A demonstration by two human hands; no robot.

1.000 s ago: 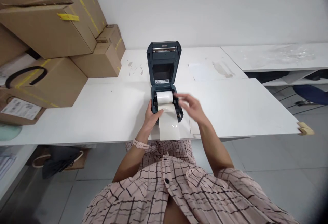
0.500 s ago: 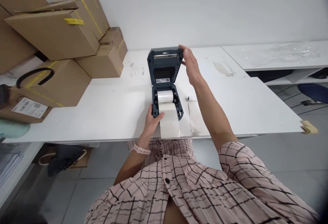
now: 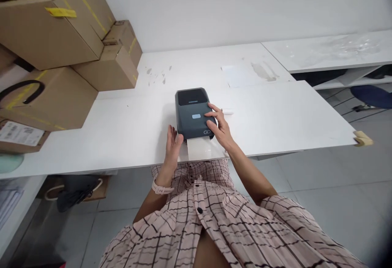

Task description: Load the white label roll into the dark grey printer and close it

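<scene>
A dark grey label printer (image 3: 193,115) lies on the white table with its lid down, near the front edge. Its paper roll is hidden under the lid, and a strip of white label paper (image 3: 199,148) hangs out of the front. My right hand (image 3: 221,127) rests on the right side of the lid, fingers spread and flat. At the front left corner of the printer is my left hand (image 3: 173,145), fingers stretched upward and thumb against or very close to the casing. Neither hand grips anything.
Cardboard boxes (image 3: 52,35) are stacked at the left. A small white roll (image 3: 227,112) lies right of the printer, partly behind my right hand. Farther back is a pale sheet (image 3: 234,76). The white table's (image 3: 275,125) right corner has a tan guard (image 3: 363,138).
The printer's lid has come down over the paper roll. My right hand has moved from the raised lid's edge down onto its right side; my left hand has released the paper area.
</scene>
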